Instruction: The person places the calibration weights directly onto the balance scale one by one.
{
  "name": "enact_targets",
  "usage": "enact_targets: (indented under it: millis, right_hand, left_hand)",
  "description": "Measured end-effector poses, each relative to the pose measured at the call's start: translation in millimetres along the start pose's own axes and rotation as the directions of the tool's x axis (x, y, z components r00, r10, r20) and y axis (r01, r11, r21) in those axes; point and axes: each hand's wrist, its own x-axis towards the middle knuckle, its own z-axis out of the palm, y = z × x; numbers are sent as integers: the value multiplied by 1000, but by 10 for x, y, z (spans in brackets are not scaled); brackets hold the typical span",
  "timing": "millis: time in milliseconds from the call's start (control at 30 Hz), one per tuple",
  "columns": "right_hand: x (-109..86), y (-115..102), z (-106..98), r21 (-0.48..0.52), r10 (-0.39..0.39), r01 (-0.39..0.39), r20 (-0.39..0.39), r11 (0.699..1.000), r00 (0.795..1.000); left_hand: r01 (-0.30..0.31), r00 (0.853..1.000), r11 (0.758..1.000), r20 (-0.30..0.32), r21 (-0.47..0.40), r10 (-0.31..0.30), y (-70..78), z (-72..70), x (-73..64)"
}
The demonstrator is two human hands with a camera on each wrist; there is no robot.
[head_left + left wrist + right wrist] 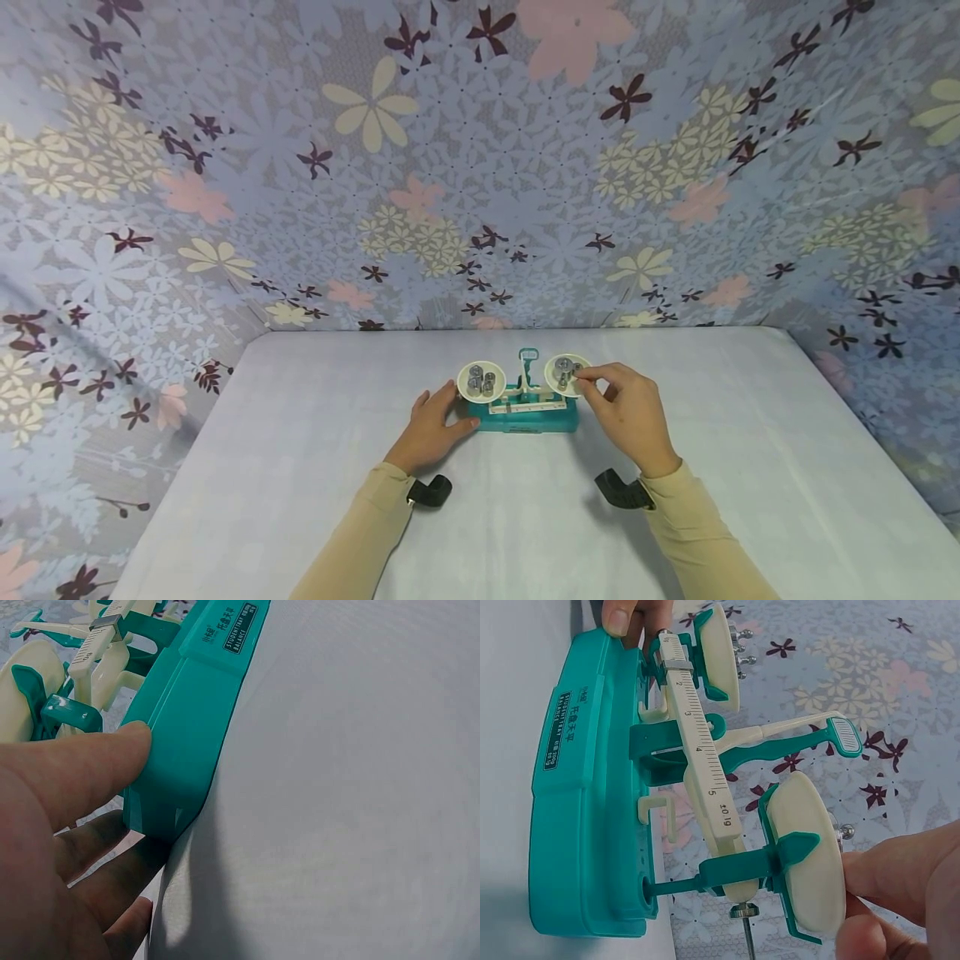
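A teal and cream pan balance (525, 419) stands on the white table. My left hand (432, 432) grips the left end of its base, thumb (124, 754) on the front face and fingers behind. Several metal weights (475, 380) stand in the left pan (482, 400). Over the right edge of the right pan (551, 386), my right hand (630, 412) has thumb and index finger drawn together, pinching what looks like a small metal weight (577, 367). Other weights (562, 367) stand beside it. In the right wrist view, the right pan's rim (810, 855) partly hides those fingertips.
A marked beam (703, 742) with a grey slider (678, 665) runs along the balance front. Between the pans rises a pointer with a small scale plate (845, 736). The white table (510, 533) meets flower-patterned cloth (480, 167) at its back and sides.
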Motion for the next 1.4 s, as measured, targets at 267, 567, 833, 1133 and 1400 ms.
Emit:
enact_targets:
  millis: [267, 567, 833, 1133, 1400]
  right_hand:
    - [1, -19, -15, -4, 14, -14, 16, 1000, 1000]
    - [-9, -7, -7, -10, 10, -9, 27, 1000, 1000]
    - [-12, -9, -12, -13, 11, -11, 22, 1000, 1000]
    - [-17, -15, -11, -15, 30, -29, 28, 999, 999]
    - [-9, -23, -23, -17, 31, -31, 11, 999, 999]
  left_hand:
    - [2, 1000, 1000, 0, -2, -2, -17, 10, 9]
    - [2, 1000, 1000, -2, 0, -2, -36, 24, 12]
    - [-2, 1000, 1000, 3, 4, 2, -18, 7, 9]
    - [-3, 1000, 1000, 2, 8, 3, -18, 23, 7]
    - [4, 1000, 1000, -1, 13, -4, -28, 23, 19]
